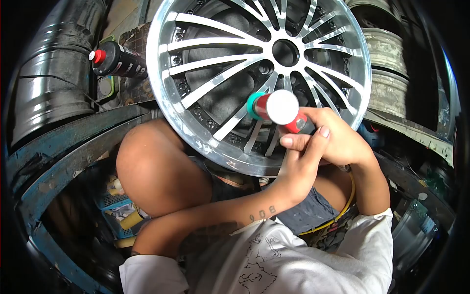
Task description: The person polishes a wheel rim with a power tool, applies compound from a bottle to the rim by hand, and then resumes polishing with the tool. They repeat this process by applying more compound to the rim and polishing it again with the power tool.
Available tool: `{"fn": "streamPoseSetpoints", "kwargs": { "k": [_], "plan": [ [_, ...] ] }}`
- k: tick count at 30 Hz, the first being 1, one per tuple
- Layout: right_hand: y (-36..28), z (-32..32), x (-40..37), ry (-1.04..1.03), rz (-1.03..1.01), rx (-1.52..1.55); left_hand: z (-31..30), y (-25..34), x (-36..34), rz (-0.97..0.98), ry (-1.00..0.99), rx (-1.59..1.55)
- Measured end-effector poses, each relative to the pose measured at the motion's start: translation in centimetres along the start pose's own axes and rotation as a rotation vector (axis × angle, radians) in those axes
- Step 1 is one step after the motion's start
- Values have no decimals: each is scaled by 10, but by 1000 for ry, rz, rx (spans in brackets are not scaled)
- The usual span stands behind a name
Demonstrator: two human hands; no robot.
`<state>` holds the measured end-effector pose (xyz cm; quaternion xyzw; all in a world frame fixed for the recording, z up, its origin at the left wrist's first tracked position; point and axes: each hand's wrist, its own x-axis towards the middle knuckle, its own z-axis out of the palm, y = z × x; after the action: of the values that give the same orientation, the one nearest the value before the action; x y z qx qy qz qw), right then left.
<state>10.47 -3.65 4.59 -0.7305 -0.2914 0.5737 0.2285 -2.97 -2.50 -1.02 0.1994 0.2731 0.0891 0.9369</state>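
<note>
My right hand [338, 134] is wrapped round the handle of a red air polisher [295, 121] with a white round cap and a teal pad. The pad sits over the spokes of a silver-and-black alloy wheel [208, 43], just below its hub. From the left, my left hand [304, 159] crosses under and closes against the right hand at the handle, its thumb lying over the right hand. Most of its fingers are hidden. The wheel lies face up in front of my bent knees, with its lower lip nearest me.
A black bottle with a red cap [117, 59] leans left of the wheel. A shiny metal drum [56, 68] stands at far left, and stacked rims [389, 83] at right. A yellow hose [350, 198] runs beside my right leg. A blue basket [117, 215] sits lower left.
</note>
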Motion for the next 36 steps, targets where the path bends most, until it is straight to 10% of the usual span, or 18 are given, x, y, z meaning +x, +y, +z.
{"fn": "streamPoseSetpoints", "kwargs": {
  "k": [36],
  "plan": [
    [4,-14,-9,-20,-69,-74,14,6,2,-202,58,-2]
  ]
}}
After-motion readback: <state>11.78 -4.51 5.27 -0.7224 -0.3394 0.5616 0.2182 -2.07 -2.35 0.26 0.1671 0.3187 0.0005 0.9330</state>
